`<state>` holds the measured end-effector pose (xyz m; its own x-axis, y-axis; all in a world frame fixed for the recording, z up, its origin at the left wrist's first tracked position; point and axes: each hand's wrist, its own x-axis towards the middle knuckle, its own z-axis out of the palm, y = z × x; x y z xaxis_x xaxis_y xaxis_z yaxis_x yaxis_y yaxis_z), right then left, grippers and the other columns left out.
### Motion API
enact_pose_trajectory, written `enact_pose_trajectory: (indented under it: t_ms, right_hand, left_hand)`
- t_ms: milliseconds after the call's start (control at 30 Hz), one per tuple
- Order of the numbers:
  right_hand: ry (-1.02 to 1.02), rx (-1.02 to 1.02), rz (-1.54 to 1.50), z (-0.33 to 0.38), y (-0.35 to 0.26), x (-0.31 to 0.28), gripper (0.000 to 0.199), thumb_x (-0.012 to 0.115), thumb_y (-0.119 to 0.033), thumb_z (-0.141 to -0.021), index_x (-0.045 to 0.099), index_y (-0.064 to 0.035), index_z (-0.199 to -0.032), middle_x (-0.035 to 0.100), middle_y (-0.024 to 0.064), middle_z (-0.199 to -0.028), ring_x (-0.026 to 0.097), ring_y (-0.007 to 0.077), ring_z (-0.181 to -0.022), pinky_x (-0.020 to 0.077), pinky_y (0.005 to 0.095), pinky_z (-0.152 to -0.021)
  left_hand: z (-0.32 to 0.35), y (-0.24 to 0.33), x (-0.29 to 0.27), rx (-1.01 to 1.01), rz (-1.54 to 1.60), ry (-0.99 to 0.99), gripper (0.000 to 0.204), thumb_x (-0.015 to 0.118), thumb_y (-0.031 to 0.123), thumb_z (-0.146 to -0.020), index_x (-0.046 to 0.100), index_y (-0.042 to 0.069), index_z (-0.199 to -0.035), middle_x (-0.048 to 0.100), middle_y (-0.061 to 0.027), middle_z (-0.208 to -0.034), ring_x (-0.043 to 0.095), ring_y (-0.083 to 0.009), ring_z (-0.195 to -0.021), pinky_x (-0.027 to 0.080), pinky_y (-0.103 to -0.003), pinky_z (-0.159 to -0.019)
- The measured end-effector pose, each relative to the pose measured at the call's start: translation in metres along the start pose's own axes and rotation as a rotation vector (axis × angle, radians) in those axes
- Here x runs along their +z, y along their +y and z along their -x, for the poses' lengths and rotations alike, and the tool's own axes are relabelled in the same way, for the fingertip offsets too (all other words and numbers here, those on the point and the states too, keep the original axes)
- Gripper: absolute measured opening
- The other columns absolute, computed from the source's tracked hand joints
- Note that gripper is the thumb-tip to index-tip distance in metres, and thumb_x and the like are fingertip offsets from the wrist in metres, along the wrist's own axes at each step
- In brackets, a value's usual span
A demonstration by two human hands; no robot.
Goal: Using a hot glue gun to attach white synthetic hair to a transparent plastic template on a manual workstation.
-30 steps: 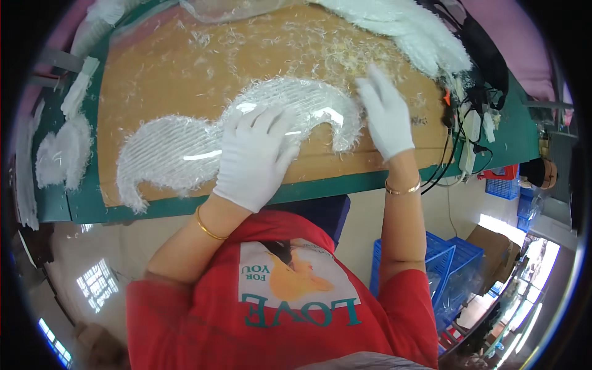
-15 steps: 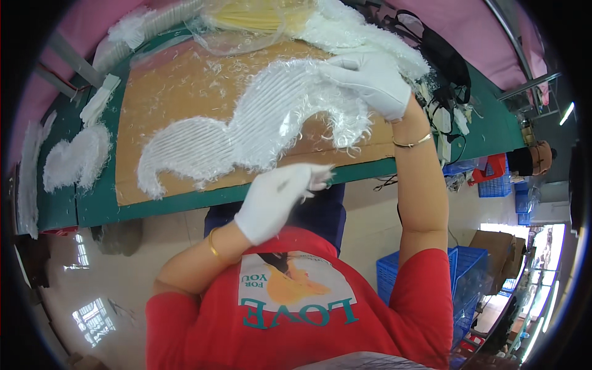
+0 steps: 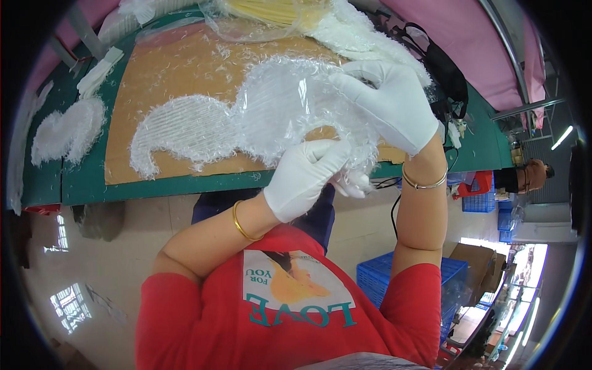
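Observation:
A large white fluffy fabric piece [image 3: 271,108] with a wavy outline, ribs and shaggy fringed edges lies over a brown cardboard sheet [image 3: 185,61]. Its right end is between my hands, slightly bunched. My right hand [image 3: 394,105], in a white glove, is closed with thumb and fingers pinching the upper right edge. Closer to me, my left hand [image 3: 305,176], also gloved in white, is closed on the lower right end, with fringe around its fingertips. The fabric hides part of the left fingers.
Loose white fibres litter the cardboard on a green table [image 3: 86,185]. At left lies a smaller fluffy white piece [image 3: 69,131]. More white plush [image 3: 364,43], a yellow bundle in clear plastic [image 3: 265,15] and a black strapped item [image 3: 447,74] are at the back. Blue crates [image 3: 453,271] stand at right.
My left hand has moved right and up onto the fabric's lower right end. The right hand has shifted slightly right and down, and the fabric's right part is turned over somewhat.

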<state>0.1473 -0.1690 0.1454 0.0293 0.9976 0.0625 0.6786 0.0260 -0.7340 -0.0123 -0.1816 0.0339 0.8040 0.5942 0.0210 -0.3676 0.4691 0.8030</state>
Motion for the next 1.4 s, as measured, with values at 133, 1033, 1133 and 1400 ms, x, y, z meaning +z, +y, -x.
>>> enact_pose_trajectory:
  t_ms: [133,1033,1133,1400]
  right_hand:
    - [0.013,0.027,0.006,0.0,0.005,0.001,0.03,0.075,-0.019,-0.091,0.072,0.0081,-0.103,0.069,0.0002,-0.086,0.055,0.0027,-0.073,0.0462,0.0206,-0.061]
    - [0.585,0.153,-0.546,0.082,0.056,0.063,0.024,0.062,-0.015,-0.102,0.068,0.0077,-0.109,0.069,0.0055,-0.095,0.06,0.0104,-0.084,0.0465,0.0245,-0.075]
    - [0.658,0.088,-0.647,0.082,0.058,0.063,0.022,0.071,-0.007,-0.093,0.07,0.0074,-0.11,0.072,0.0061,-0.097,0.064,0.0085,-0.085,0.0506,0.0222,-0.073]
    - [0.428,0.264,-0.686,0.066,0.032,0.044,0.024,0.071,-0.005,-0.087,0.071,0.0073,-0.107,0.071,0.0056,-0.085,0.06,0.0101,-0.065,0.0471,0.0244,-0.057]
  left_hand:
    - [0.001,0.006,-0.006,-0.081,0.013,-0.037,0.03,0.064,0.014,-0.1,0.062,-0.007,-0.122,0.072,-0.0156,-0.109,0.071,-0.0213,-0.098,0.058,-0.03,-0.087]
    - [-0.016,-0.042,0.009,0.525,-0.525,0.262,0.011,0.068,0.008,-0.096,0.068,-0.001,-0.101,0.066,-0.0128,-0.088,0.063,-0.0219,-0.078,0.051,-0.03,-0.073]
    - [-0.016,-0.043,0.006,0.534,-0.616,0.27,0.008,0.069,0.006,-0.094,0.068,0.0,-0.1,0.068,-0.013,-0.087,0.064,-0.0247,-0.075,0.052,-0.033,-0.071]
    - [0.014,0.03,0.006,-0.043,-1.298,-0.304,0.043,0.067,0.041,-0.088,0.069,0.012,-0.12,0.071,-0.0191,-0.094,0.069,-0.0392,-0.088,0.054,-0.049,-0.082]
